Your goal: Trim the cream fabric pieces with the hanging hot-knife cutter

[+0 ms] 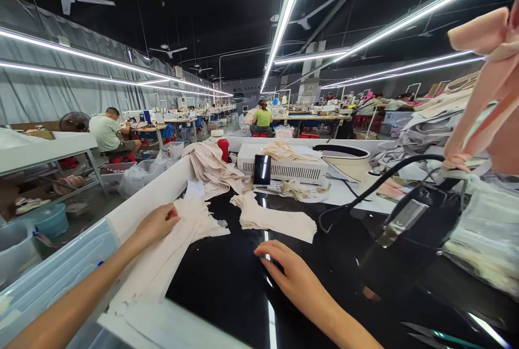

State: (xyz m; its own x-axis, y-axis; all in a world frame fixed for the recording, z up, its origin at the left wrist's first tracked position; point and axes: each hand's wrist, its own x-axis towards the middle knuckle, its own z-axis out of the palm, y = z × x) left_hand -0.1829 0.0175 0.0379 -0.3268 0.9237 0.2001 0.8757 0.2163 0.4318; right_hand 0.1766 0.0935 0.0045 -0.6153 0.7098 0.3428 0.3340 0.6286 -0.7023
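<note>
My left hand (pixel 160 222) is at the left side of the worktop, its fingers curled together. Beneath it lies a long, overlapping spread of pale fabric pieces (pixel 162 262), running toward the front edge. Whatever the fingertips pinch, if anything, is hidden. Over the glossy black worktop (pixel 219 284), my right hand (pixel 287 270) has its thumb and forefinger apart with nothing visible between them. A stack of cut pale fabric pieces (pixel 275 219) rests just beyond this hand, apart from it.
A phone (pixel 262 169) leans against a white vented box (pixel 284 165) at the back. More fabric (pixel 211 168) is heaped back left. On the right are a black machine with a hose (pixel 421 214), a plastic bag (pixel 482 230) and green-handled scissors (pixel 441 335). Several people sit farther off.
</note>
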